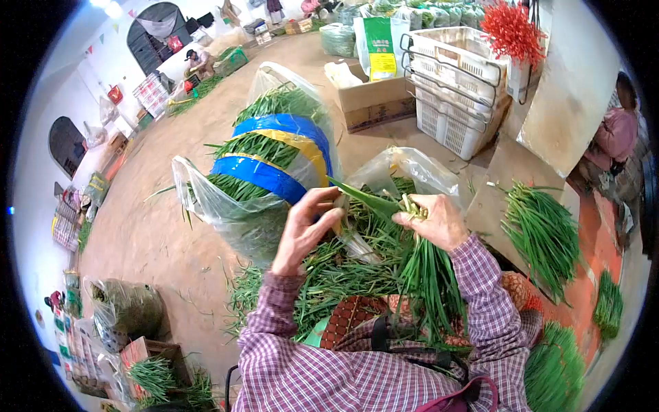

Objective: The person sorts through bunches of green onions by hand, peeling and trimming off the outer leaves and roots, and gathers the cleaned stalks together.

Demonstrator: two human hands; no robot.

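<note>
My right hand (pixel 438 221) is closed around a bunch of garlic chives (pixel 431 281), pale stem ends sticking up above the fist and long green leaves hanging down. One broad leaf (pixel 371 199) points from this fist towards my left hand (pixel 309 223). The thumb and index finger of my left hand are apart, close to that leaf's tip; whether they touch it is unclear. Below both hands lies a heap of loose green leaves (pixel 322 275), partly inside a clear plastic bag (pixel 429 172).
A big clear bag of greens wrapped in blue and yellow bands (pixel 257 175) stands ahead left. Stacked white crates (pixel 446 103) and a cardboard box (pixel 377 106) are behind. Bunches of greens (pixel 542 233) lie at right, near a seated person (pixel 614 137). Another person (pixel 199 63) crouches far off.
</note>
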